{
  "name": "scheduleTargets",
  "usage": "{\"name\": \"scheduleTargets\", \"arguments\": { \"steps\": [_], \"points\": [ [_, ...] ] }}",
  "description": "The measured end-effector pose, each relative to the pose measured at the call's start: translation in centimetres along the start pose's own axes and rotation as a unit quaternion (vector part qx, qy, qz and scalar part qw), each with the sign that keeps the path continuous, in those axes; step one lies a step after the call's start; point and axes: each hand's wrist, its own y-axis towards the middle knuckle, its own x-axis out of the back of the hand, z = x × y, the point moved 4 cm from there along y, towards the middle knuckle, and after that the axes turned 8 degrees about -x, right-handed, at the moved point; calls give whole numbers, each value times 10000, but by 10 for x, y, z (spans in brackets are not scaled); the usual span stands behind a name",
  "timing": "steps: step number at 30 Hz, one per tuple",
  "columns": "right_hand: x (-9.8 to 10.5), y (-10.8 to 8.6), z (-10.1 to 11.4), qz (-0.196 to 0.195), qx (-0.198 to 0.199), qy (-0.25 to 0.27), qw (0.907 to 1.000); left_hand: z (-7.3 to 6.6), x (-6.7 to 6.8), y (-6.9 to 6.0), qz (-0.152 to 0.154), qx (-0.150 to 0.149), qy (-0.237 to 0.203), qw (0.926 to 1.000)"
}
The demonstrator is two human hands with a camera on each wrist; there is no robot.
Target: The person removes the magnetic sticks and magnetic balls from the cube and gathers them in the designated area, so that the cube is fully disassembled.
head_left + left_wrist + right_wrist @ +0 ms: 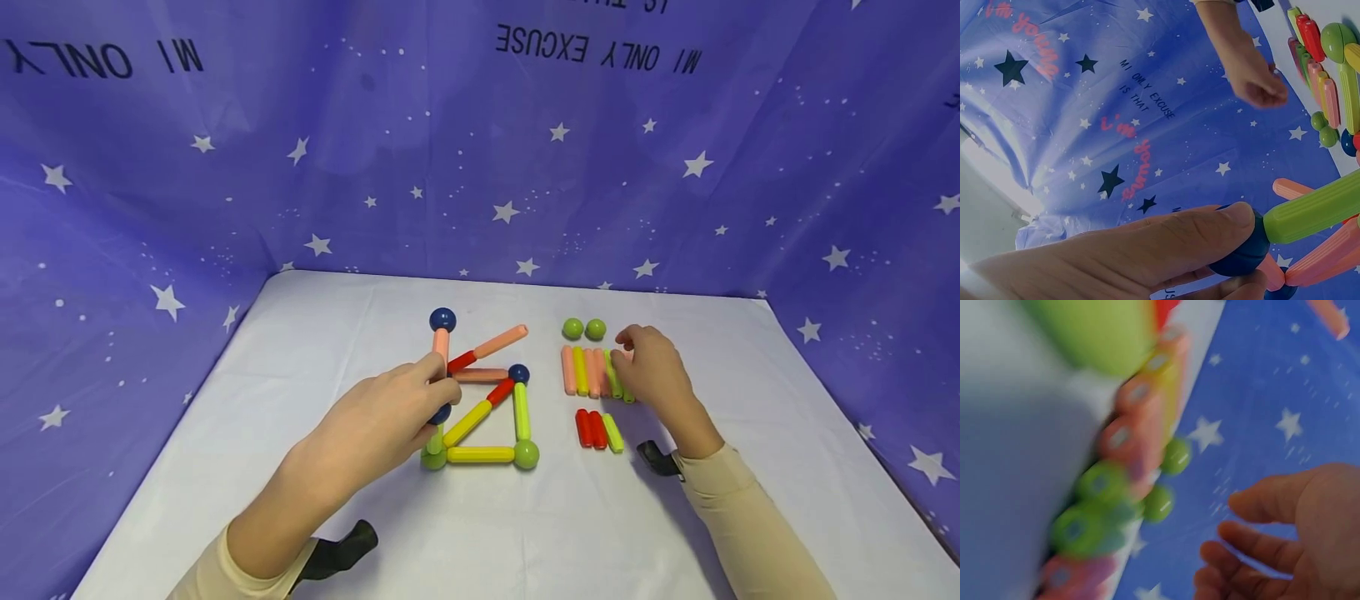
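My left hand [382, 412] pinches a dark blue ball [1242, 253] between thumb and fingers. A light-green rod [1316, 209] joins that ball, part of a magnetic rod-and-ball frame. The frame includes a yellow rod [480, 454], a green ball [527, 454] at its front right corner and a blue ball [518, 374] behind. Another blue ball [442, 320] tops a pink rod, and a pink rod [502, 342] slants out with a free end. Over the right end of a row of rods hovers my right hand [656, 367], its fingers loosely bent and holding nothing.
The row of pink, yellow [581, 372] and green rods lies right of the frame. Two green balls [573, 328] sit behind it; short red [597, 430] and green rods lie in front. A purple star-patterned curtain [502, 167] surrounds the white table [300, 333].
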Motion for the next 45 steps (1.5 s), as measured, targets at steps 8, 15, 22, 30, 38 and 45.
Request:
{"name": "scheduleTargets", "arguments": {
  "steps": [8,15,22,30,38,45],
  "points": [
    [-1,2,72,488,1371,1181,9823,1,1,0,25,33,7,10000],
    [-12,4,114,1117,1933,1592,9617,1,1,0,0,-29,58,10000],
    [-13,3,135,832,3116,482,9453,0,0,1,-17,-90,123,9999],
    [-15,2,140,915,3467,255,9331,1,-1,0,-51,-69,99,9999],
    [-3,9,119,1028,1986,1458,9637,-1,-2,0,-84,-46,88,9999],
    [11,15,79,979,1247,1356,9780,-1,-1,1,147,79,125,9998]
  ]
}}
